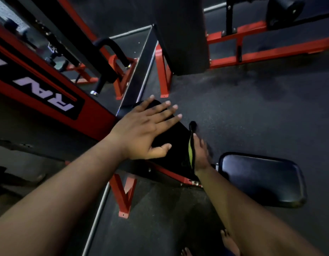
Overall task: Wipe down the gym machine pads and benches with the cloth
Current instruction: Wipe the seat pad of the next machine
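Left hand [141, 129] lies flat, fingers spread, on a black pad [175, 133] of the red-framed machine. Right hand [200, 154] presses a dark cloth [191, 145] with a yellow edge against the pad's side; grip looks curled, but blurred. Black seat pad [261, 179] just beside it.

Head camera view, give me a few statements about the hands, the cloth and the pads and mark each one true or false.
1. The left hand lies flat with its fingers spread on the black back pad. True.
2. The right hand is empty. False: it presses a cloth, dark with a yellow-green edge, against the side of the pad.
3. The machine frame is blue. False: it is red.
4. A black seat pad lies to the right of the right hand. True.
5. Both hands rest on the seat pad. False: neither touches it.
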The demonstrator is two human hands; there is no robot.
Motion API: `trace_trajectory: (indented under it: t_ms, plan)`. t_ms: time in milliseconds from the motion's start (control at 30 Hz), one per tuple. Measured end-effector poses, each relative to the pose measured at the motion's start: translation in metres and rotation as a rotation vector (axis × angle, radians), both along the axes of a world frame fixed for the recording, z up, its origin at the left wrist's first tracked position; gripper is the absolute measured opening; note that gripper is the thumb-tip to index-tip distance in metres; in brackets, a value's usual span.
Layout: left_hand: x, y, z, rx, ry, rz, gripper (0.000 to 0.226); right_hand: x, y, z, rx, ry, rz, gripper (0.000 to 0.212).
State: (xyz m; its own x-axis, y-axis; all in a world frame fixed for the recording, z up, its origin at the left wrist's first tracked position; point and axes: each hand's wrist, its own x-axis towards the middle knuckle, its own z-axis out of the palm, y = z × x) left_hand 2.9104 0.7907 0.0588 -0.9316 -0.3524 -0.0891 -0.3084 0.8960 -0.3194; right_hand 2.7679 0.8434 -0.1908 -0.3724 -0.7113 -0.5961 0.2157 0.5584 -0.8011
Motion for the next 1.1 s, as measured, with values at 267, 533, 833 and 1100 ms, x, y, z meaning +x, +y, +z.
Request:
trace_trajectory:
  t_ms: [267, 533, 833, 1100]
  plan:
    - [0.011, 0.009, -0.014, 0.170, 0.755, 0.310, 0.080, 0.042, -0.021, 0.174, -0.499, 0.205, 0.120, 0.070]
    - [0.035, 0.052, -0.038, 0.765, 1.552, 0.791, 0.087, 0.063, 0.023, 0.181, -0.798, 0.790, 0.398, 0.056]
    - [0.059, 0.112, -0.067, 0.679, 1.377, 1.011, 0.074, 0.047, 0.080, 0.165, -0.771, 0.984, 0.649, 0.069]
    - [0.046, 0.152, -0.056, 0.696, 1.610, 1.041, 0.018, 0.010, 0.078, 0.182, -0.850, 0.873, 0.679, 0.074]
